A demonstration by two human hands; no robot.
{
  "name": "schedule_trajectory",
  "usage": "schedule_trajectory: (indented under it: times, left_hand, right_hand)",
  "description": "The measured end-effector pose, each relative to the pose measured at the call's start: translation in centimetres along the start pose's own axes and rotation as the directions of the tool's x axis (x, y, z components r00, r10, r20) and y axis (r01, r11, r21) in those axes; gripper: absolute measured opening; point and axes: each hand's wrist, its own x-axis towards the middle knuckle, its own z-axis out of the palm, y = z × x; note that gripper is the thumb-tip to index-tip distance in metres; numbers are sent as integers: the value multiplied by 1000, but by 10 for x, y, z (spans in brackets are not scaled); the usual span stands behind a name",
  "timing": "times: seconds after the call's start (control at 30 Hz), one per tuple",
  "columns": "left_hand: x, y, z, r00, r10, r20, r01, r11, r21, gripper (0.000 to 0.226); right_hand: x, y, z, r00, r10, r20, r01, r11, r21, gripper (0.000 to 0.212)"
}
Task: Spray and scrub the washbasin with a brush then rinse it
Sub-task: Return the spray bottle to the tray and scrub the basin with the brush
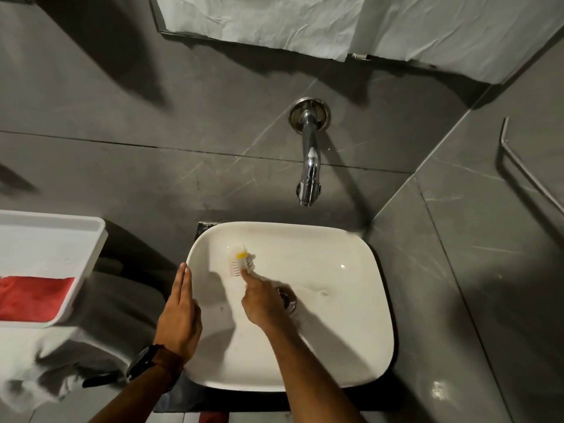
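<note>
A white rounded-rectangular washbasin (351,285) sits on a dark counter below me. My right hand (262,300) reaches into the bowl and grips a small white brush (241,261) with a yellow band, its bristles pressed against the far-left inner wall. The index finger lies along the brush's handle. My left hand (180,312) rests flat on the basin's left rim, fingers straight and together, holding nothing. A dark watch is on that wrist. The metal drain (288,299) shows just right of my right hand. No spray bottle is in view.
A chrome wall tap (309,166) hangs above the basin's far edge, with no water running. A white tray (45,257) holding a red cloth (33,297) stands to the left on a white cloth. A metal rail (525,169) runs along the right wall.
</note>
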Motion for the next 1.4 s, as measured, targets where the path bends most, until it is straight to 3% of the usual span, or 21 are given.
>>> schedule_trajectory:
  times: [0.1,0.2,0.27,0.37,0.47,0.53,0.6,0.7,0.8,1.0,1.17,1.23,1.33,1.4]
  left_hand:
    - [1,0,-1,1000,13,-7,-13,1000,-2,67]
    - [1,0,-1,1000,6,0,-6,1000,-10,66]
    - [1,2,-2,1000,1,7,-1,1000,-14,66]
    - [1,3,-2,1000,-7,14,7,1000,-8,67]
    - [2,6,-6,1000,-11,20,12,999,-48,64]
    - [3,8,-7,1000,-19,17,20,997,-73,62]
    - [3,9,-7,1000,-13,11,13,999,-53,61]
    - [2,6,-6,1000,-10,7,11,999,-38,61]
    - [3,6,-7,1000,-20,17,21,999,-48,60]
    - [4,13,-10,998,-46,34,46,999,-21,61]
    - [3,13,-12,998,-42,38,42,999,-7,60]
    - [4,11,-12,999,-37,40,37,999,6,60]
    - [3,9,-10,999,-25,38,24,1000,20,60]
    - [1,9,-9,999,-28,37,27,999,34,61]
  right_hand:
    - [1,16,-20,977,179,-114,-172,983,61,63]
    - [-20,67,-55,837,459,-296,-450,887,103,62]
    - [-45,96,-75,759,516,-397,-539,840,63,64]
    - [-53,100,-69,738,545,-399,-567,821,72,63]
    - [-32,59,-38,829,513,-223,-505,858,96,56]
    - [-23,15,-11,933,353,-72,-349,935,61,52]
    - [-25,-29,14,982,182,54,-184,983,27,55]
    - [-36,-59,26,996,83,40,-78,990,-114,45]
    - [-57,-34,11,997,60,58,-44,968,-247,41]
    - [-94,46,-39,945,327,14,-309,906,-288,49]
    - [-104,32,-28,902,432,-12,-420,870,-258,36]
    - [-100,13,-18,913,404,54,-378,890,-253,37]
    - [-99,-25,1,939,249,239,-200,957,-209,45]
    - [-103,-42,9,952,174,251,-123,971,-204,42]
